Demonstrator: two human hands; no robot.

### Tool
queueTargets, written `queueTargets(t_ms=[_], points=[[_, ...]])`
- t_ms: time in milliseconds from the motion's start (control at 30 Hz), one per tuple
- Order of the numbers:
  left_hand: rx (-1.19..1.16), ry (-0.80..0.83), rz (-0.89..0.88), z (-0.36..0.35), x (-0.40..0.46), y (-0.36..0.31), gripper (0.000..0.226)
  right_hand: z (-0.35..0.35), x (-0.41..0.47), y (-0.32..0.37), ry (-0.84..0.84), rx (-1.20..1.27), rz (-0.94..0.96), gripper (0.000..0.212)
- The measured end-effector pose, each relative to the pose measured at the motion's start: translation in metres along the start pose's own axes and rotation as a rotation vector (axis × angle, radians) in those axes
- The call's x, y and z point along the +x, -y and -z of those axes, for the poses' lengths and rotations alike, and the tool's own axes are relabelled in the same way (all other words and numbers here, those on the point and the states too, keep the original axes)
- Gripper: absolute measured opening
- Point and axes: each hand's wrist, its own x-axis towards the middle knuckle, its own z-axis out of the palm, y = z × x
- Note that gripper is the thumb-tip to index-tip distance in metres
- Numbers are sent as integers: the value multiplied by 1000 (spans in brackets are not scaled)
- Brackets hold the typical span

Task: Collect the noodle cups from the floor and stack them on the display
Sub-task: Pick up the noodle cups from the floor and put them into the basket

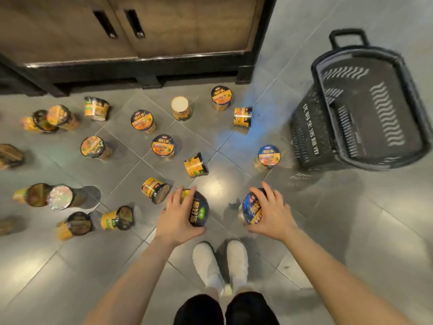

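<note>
Picking up two noodle cups at once, the collecting step just beginning.

The left hand (178, 213) is wrapping its curled fingers round a black-lidded cup (198, 208), while the right hand (271, 213) is gripping a blue-lidded cup (251, 207); both cups are sitting low over the tiled floor (351, 231), many others lying scattered beyond. Next, the person is likely needing to rise and carry both to the wooden display (140, 31) ahead.
</note>
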Motion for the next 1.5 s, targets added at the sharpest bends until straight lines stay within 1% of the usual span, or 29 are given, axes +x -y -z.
queueTargets(t_ms=[167,267,333,467,600,700,800,867,933,967,1067,1133,1267,1400,1500], points=[[-12,12,-150,76,-54,-65,118,70,-97,2,-144,174,-97,107],[4,12,-210,102,-73,-102,115,96,-139,-13,-193,271,-143,115],[25,28,-237,110,-79,-124,114,112,-160,-28,-194,280,-177,117],[34,32,-266,117,-76,-175,115,138,-186,-71,-237,314,-228,117],[54,10,-309,109,-67,-239,116,156,-202,-130,-250,331,-238,115],[43,18,-302,96,-58,-297,117,169,-212,-181,-265,348,-233,112],[60,-15,-321,84,-48,-361,116,194,-223,-237,-266,358,-221,115],[52,-33,-338,77,-39,-400,115,209,-229,-272,-260,366,-211,112],[44,-36,-350,75,-27,-437,115,225,-230,-304,-269,361,-201,105],[46,-37,-355,75,-21,-453,114,234,-228,-319,-272,356,-200,106],[61,-34,-361,75,-1,-489,113,260,-216,-352,-275,347,-211,117],[59,-33,-360,73,18,-503,114,276,-202,-367,-280,342,-204,119],[55,-17,-331,71,64,-520,117,307,-165,-391,-265,316,-184,110],[83,-5,-311,85,119,-541,117,347,-119,-408,-229,304,-183,118],[58,1,-279,95,156,-554,118,373,-88,-420,-226,288,-166,121]])
